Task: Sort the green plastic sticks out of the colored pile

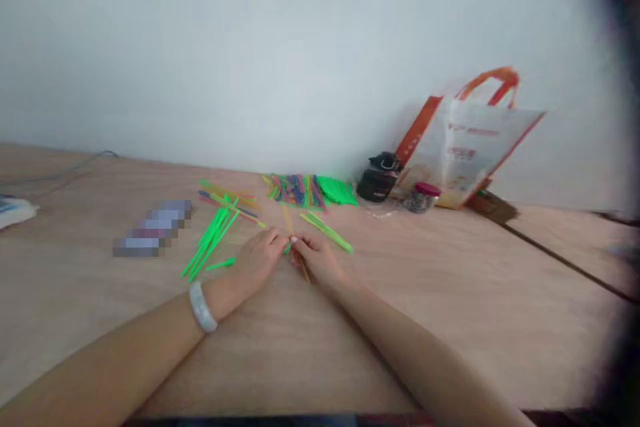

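Both hands meet over the wooden table, fingertips pinched together. My left hand [257,255], with a pale bangle [202,307] on its wrist, is closed around a thin green plastic stick [287,249], of which only a small bit shows. My right hand [320,255] is closed on a thin orange-yellow plastic strip [288,219], which sticks out above and below the fingers. Left of the hands lie several long green sticks [213,240] and a short green piece [221,264]. Yellow-green strips [327,231] lie beyond my right hand.
Coloured strips [295,190] and a green pile [337,191] lie near the wall. Mixed strips [230,199] are at left, beside a blurred-out flat object [154,228]. A black container [377,183], a red-lidded jar [423,197] and a white bag [470,147] stand at right.
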`<state>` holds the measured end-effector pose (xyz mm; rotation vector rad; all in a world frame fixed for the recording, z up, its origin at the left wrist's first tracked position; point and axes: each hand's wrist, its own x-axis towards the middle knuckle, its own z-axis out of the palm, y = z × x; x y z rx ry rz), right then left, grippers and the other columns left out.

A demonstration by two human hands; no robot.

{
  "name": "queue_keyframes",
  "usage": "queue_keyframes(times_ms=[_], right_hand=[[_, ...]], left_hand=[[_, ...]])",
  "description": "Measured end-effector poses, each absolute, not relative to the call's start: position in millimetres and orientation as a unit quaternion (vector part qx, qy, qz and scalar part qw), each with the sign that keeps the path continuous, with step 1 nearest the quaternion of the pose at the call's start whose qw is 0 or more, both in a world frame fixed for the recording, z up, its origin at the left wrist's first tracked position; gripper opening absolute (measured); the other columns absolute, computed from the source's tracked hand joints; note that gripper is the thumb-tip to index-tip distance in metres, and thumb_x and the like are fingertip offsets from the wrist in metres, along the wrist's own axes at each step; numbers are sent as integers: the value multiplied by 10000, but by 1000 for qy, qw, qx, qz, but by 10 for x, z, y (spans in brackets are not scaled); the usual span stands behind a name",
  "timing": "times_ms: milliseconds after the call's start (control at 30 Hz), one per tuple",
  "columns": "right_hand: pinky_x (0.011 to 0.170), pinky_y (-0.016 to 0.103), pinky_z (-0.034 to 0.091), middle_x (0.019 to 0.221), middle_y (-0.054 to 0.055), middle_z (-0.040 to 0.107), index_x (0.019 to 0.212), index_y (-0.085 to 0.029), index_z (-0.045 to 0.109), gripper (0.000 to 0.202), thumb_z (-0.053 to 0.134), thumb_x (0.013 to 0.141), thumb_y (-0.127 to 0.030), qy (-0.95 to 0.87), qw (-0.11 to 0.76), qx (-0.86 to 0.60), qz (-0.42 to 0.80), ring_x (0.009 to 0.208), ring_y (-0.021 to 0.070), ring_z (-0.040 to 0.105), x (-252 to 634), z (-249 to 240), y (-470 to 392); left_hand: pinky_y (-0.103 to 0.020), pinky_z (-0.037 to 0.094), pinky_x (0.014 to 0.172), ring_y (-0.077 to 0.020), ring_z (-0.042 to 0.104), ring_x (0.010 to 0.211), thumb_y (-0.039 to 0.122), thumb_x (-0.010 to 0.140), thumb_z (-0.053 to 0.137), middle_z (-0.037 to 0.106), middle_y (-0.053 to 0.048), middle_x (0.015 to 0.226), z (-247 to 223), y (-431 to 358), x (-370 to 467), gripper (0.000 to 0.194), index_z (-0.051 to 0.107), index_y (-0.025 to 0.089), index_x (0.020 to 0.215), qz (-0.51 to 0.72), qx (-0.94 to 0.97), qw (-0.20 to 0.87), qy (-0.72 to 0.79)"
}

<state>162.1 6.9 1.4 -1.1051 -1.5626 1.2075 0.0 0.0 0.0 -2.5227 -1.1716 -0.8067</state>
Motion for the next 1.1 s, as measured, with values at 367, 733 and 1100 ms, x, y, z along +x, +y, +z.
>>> queue_keyframes(times_ms=[367, 733, 1100], right_hand=[[410, 209, 252, 506, -63, 414, 746, -187, 552, 253, 534, 769, -439, -626, 429, -446, 474, 433, 85, 364, 1611, -102, 118], [729, 275, 409, 883, 69, 620, 902, -154, 647, 271, 406, 867, -274, -694, 381, -603, 98, 814, 177, 565, 2081, -4, 501], [797, 270, 384, 925, 99, 590, 909, -185, 696, 297, 402, 905, -227, -782, 133, -600, -109, 903, 193, 507, 2173, -61, 501]], left_hand=[[-298, 473, 727, -172, 539, 815, 139, 926, 375, 556, -48, 885, 20, -32, -3, 190, 563, 155, 943, -225, -876, 107, -413], [-325, 478, 795, -177, 550, 862, 140, 917, 369, 577, -64, 900, -87, 127, -2, 237, 596, 156, 982, -274, -859, 40, -432], [-346, 449, 902, -183, 531, 971, 72, 855, 422, 593, -73, 1004, -213, 208, -86, 303, 597, 172, 1080, -257, -889, -13, -379]])
